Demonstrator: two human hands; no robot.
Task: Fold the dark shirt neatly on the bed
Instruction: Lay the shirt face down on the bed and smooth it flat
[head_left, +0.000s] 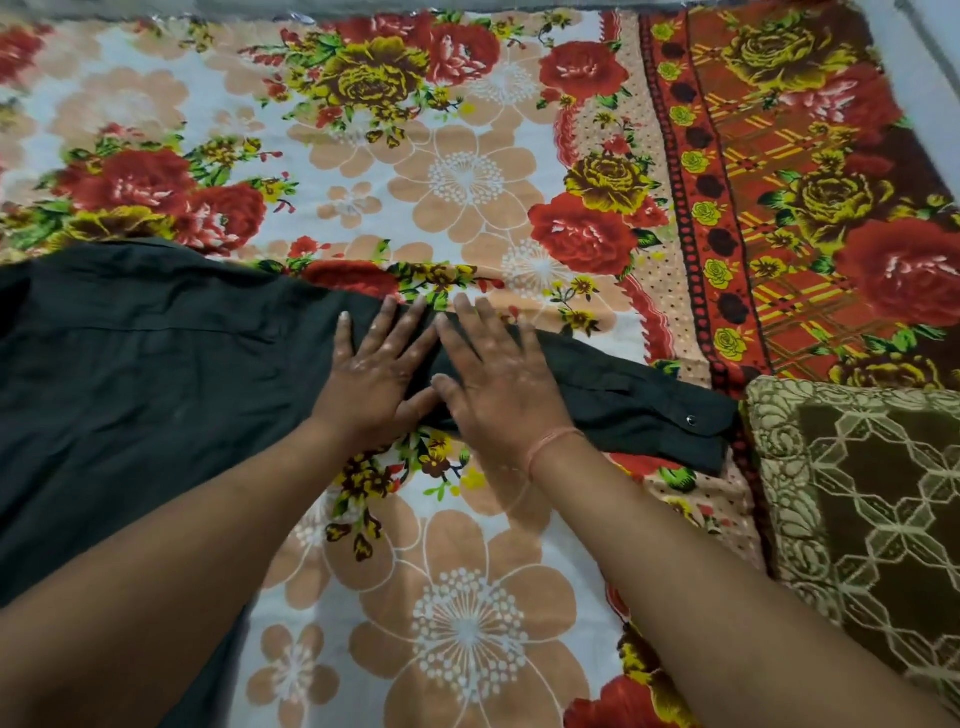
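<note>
On the floral bed (467, 171) lies the dark shirt (130, 374) — its sleeve (623, 395) stretched rightward toward a brown cushion (872, 499); left hand (371, 374) and right hand (498, 379) press it, fingers flat and spread.

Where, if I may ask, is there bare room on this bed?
Free: floral sheet beyond the dark shirt, and nearer than its sleeve. Crowded: shirt at left, left hand and right hand pressing the sleeve, cushion at right.
</note>
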